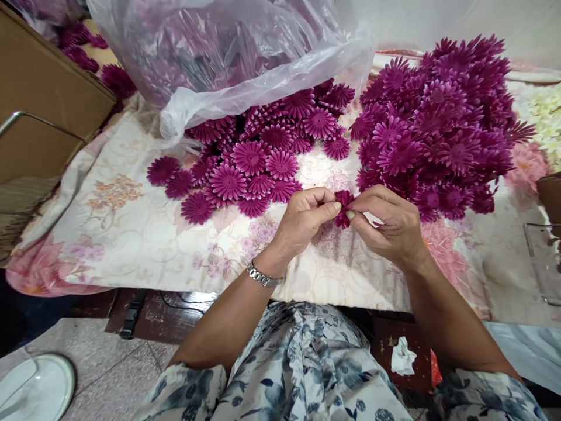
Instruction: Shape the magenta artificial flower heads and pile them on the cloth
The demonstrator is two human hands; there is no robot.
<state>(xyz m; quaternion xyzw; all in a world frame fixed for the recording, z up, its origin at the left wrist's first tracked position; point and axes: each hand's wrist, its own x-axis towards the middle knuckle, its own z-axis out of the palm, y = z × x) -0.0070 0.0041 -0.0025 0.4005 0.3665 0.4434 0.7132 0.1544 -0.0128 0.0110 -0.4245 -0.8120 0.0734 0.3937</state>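
Note:
My left hand [305, 219] and my right hand [388, 225] meet over the front of a table and pinch a small purple fabric flower [342, 206] between their fingertips. A metal watch sits on my left wrist. Just beyond my left hand lies a loose spread of flat purple flowers [249, 169]. A tall heap of the same purple flowers [442, 126] rises behind my right hand. The table carries a cream floral cloth [131, 234].
A big clear plastic bag [228, 52] full of purple flowers lies at the back. A cardboard box [39, 111] stands at the left. Pale yellow and pink flowers [543, 123] lie at the far right. A white plate [35, 386] sits on the floor.

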